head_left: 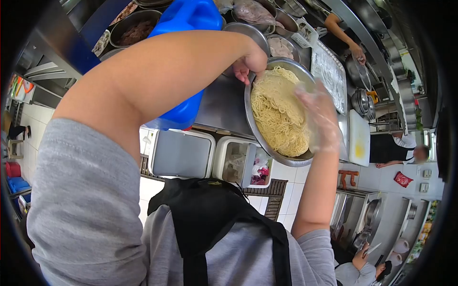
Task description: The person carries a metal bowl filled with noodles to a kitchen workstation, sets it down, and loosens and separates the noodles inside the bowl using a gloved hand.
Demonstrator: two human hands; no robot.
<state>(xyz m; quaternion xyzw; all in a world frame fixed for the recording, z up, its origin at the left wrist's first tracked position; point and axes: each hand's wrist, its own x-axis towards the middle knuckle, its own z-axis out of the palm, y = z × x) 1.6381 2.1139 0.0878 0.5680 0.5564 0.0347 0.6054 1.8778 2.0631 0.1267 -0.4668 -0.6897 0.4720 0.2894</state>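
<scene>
Upper centre-right, noodles (281, 114) stretch top to bottom in the bowl (288, 161); left hand (252, 61) curls fingers beside its rim; gloved right hand's (320, 114) finger state: cannot tell.

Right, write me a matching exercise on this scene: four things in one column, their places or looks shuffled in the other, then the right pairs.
Column one
1. Noodles
2. Blue jug
3. Right hand
4. Cutting board

Column two
A. White, with a yellow patch on it
B. Partly hidden behind the left arm
C. Heaped inside a metal bowl
D. Covered by a clear glove

Right pairs
1-C
2-B
3-D
4-A
</scene>
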